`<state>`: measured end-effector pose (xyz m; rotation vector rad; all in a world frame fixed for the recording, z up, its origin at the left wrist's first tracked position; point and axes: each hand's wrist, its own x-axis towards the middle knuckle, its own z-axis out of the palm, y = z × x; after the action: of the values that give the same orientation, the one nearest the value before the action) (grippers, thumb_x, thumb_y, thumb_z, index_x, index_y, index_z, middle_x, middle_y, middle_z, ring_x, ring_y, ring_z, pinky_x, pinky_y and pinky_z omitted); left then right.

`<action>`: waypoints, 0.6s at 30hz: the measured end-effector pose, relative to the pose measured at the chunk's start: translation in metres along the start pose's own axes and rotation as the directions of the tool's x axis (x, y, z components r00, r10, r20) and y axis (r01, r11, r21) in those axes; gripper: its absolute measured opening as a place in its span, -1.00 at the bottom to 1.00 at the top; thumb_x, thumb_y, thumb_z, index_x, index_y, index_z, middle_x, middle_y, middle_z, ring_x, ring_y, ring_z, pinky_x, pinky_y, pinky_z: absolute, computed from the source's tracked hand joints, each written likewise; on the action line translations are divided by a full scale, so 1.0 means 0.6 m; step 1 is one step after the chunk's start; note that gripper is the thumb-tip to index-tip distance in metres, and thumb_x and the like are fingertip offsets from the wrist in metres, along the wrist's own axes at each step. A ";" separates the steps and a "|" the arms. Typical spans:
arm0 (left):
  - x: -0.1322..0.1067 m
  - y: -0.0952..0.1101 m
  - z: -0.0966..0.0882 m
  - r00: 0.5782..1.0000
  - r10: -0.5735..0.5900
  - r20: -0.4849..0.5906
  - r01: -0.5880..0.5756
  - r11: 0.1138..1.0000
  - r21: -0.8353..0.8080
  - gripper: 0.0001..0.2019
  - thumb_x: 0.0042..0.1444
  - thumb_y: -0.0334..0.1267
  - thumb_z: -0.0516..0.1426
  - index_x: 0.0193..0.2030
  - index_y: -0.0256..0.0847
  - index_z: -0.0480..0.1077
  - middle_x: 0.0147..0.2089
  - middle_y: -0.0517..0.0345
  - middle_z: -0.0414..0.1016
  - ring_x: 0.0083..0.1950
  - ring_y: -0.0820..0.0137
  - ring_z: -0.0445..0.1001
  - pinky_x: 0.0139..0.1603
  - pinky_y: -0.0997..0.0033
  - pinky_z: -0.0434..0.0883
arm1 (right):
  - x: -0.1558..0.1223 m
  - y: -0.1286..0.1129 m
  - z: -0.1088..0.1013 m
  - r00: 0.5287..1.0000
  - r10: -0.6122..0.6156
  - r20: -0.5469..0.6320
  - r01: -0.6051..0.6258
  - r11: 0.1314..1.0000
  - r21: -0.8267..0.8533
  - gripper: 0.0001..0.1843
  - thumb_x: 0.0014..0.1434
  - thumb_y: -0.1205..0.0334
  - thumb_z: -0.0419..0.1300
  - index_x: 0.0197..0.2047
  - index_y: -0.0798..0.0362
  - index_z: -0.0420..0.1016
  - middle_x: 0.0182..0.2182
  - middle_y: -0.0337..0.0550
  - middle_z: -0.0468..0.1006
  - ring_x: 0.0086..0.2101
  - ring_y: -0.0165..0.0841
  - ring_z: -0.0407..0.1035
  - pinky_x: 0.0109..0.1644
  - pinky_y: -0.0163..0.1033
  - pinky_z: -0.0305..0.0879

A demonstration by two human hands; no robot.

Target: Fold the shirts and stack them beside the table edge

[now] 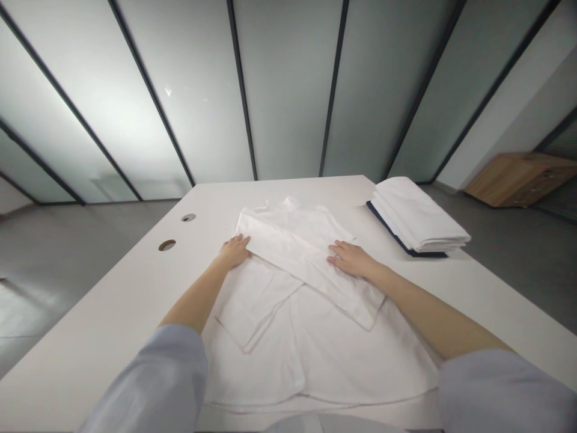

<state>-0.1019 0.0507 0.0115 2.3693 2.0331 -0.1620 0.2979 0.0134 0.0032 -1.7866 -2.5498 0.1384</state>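
A white shirt (288, 337) lies spread on the white table (112, 313), its sleeves folded across the body. My left hand (234, 249) rests flat on the left shoulder area of the shirt, fingers stretched out. My right hand (349, 257) lies flat on the folded sleeve at the right, fingers extended and together. Neither hand holds anything.
A stack of folded white cloth (417, 219) on a dark blue piece sits at the table's far right. Two round cable holes (166, 245) are at the far left of the table. Frosted glass panels stand behind; a wooden cabinet (518, 177) is on the floor at right.
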 end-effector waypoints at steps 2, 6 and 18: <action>0.011 -0.024 -0.012 0.993 0.066 0.094 -0.059 0.995 -0.078 -0.36 0.12 -0.08 0.07 0.36 -0.13 0.17 0.43 -0.06 0.12 0.40 0.11 0.15 0.31 0.15 0.18 | 0.005 -0.001 -0.024 0.999 -0.010 0.050 0.008 0.999 0.037 -0.44 0.32 -0.13 -0.08 0.14 0.01 0.45 0.16 0.09 0.44 0.16 -0.06 0.30 0.21 0.02 0.18; 0.053 -0.063 -0.036 0.996 0.064 0.059 -0.034 0.913 -0.408 -0.40 0.00 -0.09 0.13 0.22 -0.20 0.35 0.20 -0.02 0.45 0.18 0.21 0.43 0.14 0.35 0.35 | 0.035 0.005 -0.063 0.989 0.098 0.112 -0.111 0.988 0.108 -0.43 0.29 -0.18 -0.05 0.12 0.01 0.47 0.02 0.07 0.55 -0.01 -0.04 0.44 0.05 -0.03 0.29; 0.164 -0.014 -0.033 0.924 -0.369 -0.103 0.257 0.797 -0.546 -0.61 0.12 -0.17 -0.05 -0.11 -0.30 0.51 -0.05 -0.18 0.57 0.05 0.07 0.49 -0.04 0.16 0.41 | 0.108 0.035 0.005 0.992 0.101 -0.071 -0.096 0.993 0.063 -0.42 0.31 -0.02 -0.01 0.29 0.07 0.26 0.33 0.10 0.16 0.30 -0.08 0.05 0.32 0.01 0.00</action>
<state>-0.0945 0.1506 0.0230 1.7631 2.1799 0.5911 0.2954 0.0813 -0.0037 -1.8594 -2.3827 0.1458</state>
